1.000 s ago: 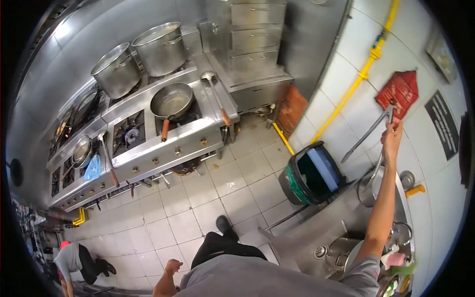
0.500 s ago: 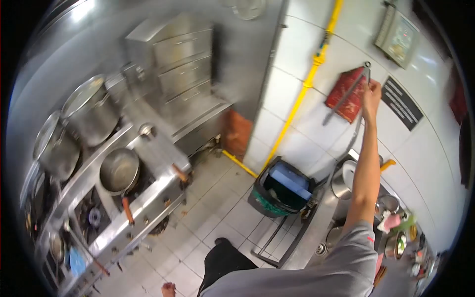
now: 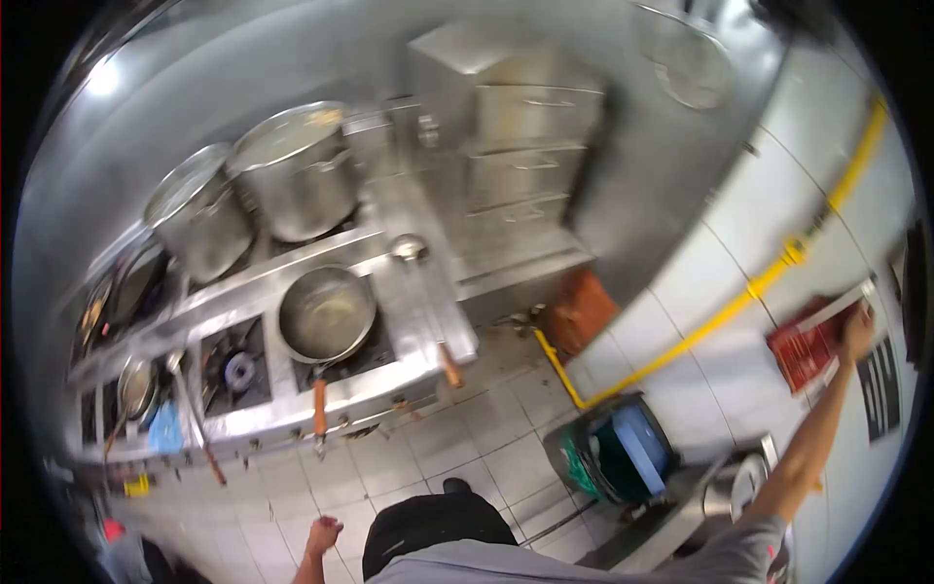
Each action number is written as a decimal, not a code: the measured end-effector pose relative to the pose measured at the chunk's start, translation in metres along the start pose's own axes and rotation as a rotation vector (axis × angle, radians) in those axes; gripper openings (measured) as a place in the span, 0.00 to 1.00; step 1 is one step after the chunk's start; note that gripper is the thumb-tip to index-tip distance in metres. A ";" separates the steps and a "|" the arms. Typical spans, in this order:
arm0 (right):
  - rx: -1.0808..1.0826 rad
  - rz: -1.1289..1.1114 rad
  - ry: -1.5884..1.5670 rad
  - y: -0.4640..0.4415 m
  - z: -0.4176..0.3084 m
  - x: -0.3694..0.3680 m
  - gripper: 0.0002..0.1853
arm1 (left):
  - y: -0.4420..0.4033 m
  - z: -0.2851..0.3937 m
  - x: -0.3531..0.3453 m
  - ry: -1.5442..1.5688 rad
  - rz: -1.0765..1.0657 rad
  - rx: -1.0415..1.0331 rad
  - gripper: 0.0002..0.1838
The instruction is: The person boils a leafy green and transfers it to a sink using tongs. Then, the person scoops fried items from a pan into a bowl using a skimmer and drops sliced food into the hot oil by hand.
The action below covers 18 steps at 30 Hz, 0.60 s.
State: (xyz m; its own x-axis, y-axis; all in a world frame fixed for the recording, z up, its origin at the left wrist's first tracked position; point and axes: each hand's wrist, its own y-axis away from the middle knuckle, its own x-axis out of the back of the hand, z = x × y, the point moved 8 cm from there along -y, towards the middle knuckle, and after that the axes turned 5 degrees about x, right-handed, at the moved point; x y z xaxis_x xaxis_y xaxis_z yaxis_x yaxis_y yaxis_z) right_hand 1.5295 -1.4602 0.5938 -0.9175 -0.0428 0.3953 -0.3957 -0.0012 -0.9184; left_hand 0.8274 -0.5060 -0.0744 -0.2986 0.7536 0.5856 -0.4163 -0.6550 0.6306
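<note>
At the right wall my right hand point(image 3: 857, 336) is closed around the top of a pair of metal tongs point(image 3: 835, 310), its arm stretched out. Behind the tongs, a worn red flat item point(image 3: 806, 343) is against the white tiles, partly covered by tongs and hand. A black sign with white lines point(image 3: 880, 391) is just below the hand. Low in the view, my left hand point(image 3: 326, 532) hangs over the floor with its fingers curled in and nothing visible in them.
On the stove point(image 3: 263, 375) at left are a pan point(image 3: 328, 313), a ladle point(image 3: 409, 247) and two large pots point(image 3: 297, 175). A steel drawer steamer point(image 3: 530, 122) stands behind. A yellow pipe point(image 3: 715, 326) crosses the wall above a dark bin point(image 3: 611, 450).
My view has swung left, so the stove shows more fully and my right hand appears farther right and lower. The tongs stay in my right hand; more of my left forearm shows.
</note>
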 end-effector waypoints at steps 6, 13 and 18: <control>-0.162 -0.002 0.114 0.002 0.061 -0.035 0.22 | 0.019 0.013 0.001 -0.151 -0.030 0.013 0.22; 0.228 0.485 0.321 0.085 -0.087 0.007 0.21 | 0.050 -0.029 0.006 0.052 0.046 0.006 0.17; -0.066 -0.088 -0.617 0.246 -0.373 -0.084 0.16 | 0.090 -0.103 -0.002 -0.062 0.103 0.189 0.13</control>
State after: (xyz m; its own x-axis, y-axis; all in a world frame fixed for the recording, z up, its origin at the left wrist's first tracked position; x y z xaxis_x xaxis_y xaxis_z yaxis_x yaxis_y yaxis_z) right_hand 1.4946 -1.0844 0.3409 -0.6973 -0.6142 0.3695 -0.4885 0.0299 -0.8721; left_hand 0.7023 -0.5611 -0.0707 -0.2759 0.6810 0.6784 -0.2165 -0.7316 0.6464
